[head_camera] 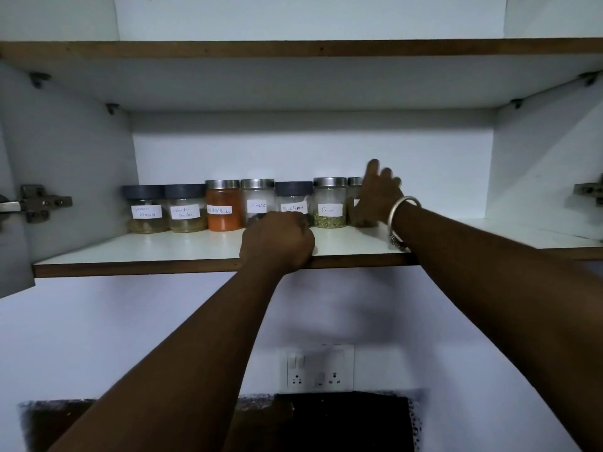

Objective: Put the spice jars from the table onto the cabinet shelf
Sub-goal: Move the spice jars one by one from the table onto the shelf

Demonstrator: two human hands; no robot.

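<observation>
Hands (277, 238) (378, 197) reach upright spice jars (329, 203) rowed along shelf (146, 252).

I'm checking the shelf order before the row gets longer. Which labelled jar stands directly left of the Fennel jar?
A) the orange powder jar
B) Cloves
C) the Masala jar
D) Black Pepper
D: the Black Pepper jar, with a dark lid, stands right beside the Fennel jar on its left, with the Cloves jar one place further left.
</observation>
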